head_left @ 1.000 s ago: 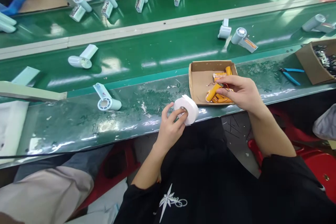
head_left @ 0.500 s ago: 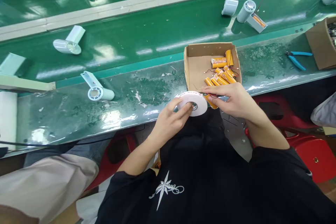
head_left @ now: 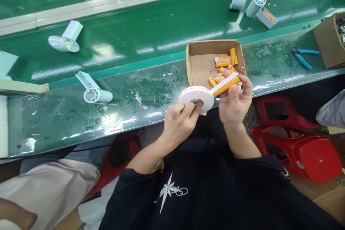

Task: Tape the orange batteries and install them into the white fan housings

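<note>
My left hand (head_left: 182, 120) grips a roll of white double-sided tape (head_left: 185, 96), fingers hooked into its core. My right hand (head_left: 235, 102) holds an orange battery pack (head_left: 226, 86) between thumb and fingers. A white strip of tape lies along the battery's upper side, its near end meeting the roll's edge. Just behind the hands, a shallow cardboard box (head_left: 198, 65) holds several more orange battery packs (head_left: 223, 61) with thin wires, some hidden by my right hand.
Light-blue fan housings stand on the green belt and bench, one (head_left: 98, 95) at left. Blue-handled cutters (head_left: 304, 57) lie right of the box, beside a larger cardboard box (head_left: 327, 43). Red stools (head_left: 312, 158) stand below the bench. Another person's sleeve (head_left: 54, 187) shows at lower left.
My right hand has turned palm-up, raising and tilting the battery so its white strip faces up. My left hand has rolled over slightly with the tape roll.
</note>
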Action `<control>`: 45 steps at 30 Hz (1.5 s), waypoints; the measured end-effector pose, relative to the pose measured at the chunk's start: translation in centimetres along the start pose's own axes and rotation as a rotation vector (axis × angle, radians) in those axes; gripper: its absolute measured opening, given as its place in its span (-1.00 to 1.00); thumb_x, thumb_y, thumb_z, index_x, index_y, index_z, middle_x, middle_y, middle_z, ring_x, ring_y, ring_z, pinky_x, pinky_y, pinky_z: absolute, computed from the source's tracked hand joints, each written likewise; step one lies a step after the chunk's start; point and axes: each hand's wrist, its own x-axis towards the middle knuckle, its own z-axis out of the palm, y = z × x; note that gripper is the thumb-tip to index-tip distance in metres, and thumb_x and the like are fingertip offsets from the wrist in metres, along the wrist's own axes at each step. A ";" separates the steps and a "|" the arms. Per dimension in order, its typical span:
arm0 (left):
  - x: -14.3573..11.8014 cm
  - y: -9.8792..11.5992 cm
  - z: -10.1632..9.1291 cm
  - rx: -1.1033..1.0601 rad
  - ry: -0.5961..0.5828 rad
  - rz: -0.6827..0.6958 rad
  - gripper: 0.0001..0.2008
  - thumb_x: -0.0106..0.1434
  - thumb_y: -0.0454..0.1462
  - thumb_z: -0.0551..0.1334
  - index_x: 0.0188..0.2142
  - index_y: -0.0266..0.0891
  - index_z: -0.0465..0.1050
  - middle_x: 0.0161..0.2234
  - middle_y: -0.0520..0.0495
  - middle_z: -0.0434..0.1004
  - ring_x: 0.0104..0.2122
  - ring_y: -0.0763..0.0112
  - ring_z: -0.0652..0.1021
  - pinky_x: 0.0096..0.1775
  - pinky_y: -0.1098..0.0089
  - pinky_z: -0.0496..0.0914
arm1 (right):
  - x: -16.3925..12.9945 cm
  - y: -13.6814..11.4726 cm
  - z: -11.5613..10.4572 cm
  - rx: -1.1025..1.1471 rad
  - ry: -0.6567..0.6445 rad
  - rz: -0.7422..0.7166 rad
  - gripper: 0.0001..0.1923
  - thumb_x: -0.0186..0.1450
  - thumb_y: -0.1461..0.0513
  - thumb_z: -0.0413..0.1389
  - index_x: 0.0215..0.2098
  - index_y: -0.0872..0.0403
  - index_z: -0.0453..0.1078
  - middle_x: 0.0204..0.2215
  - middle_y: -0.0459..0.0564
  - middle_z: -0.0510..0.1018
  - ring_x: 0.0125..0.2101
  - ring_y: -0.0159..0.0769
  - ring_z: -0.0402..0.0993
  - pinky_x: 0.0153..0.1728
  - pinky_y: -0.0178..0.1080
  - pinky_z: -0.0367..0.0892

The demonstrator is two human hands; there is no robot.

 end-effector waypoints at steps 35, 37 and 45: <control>45.3 -4.0 27.2 -0.263 -0.686 -0.486 -0.35 0.49 0.10 0.21 0.37 -0.25 0.30 0.25 -0.44 0.59 0.18 -0.04 0.64 0.12 0.12 0.51 | 13.9 12.1 -17.3 0.188 0.347 0.164 -0.24 0.10 -0.05 0.53 0.17 -0.04 0.41 -0.08 0.14 0.79 -0.02 0.08 0.78 0.04 0.10 0.71; 44.6 -4.8 26.8 -0.247 -0.702 -0.398 -0.33 0.44 0.05 0.32 0.37 -0.25 0.28 0.19 -0.36 0.63 0.07 0.10 0.69 0.03 0.28 0.53 | 13.9 12.1 -17.1 0.200 0.348 0.147 -0.25 0.14 -0.05 0.52 0.19 -0.04 0.42 -0.05 0.15 0.79 0.02 0.08 0.77 0.08 0.10 0.69; 38.9 -10.2 21.1 0.012 -0.845 -0.040 -0.22 0.25 -0.23 0.38 0.46 -0.01 0.33 0.36 -0.28 0.42 0.15 -0.02 0.64 0.15 0.16 0.53 | 13.5 12.2 -16.6 0.206 0.265 0.127 -0.27 0.13 -0.08 0.52 0.16 -0.04 0.45 -0.07 0.13 0.79 0.03 0.08 0.77 0.11 0.11 0.68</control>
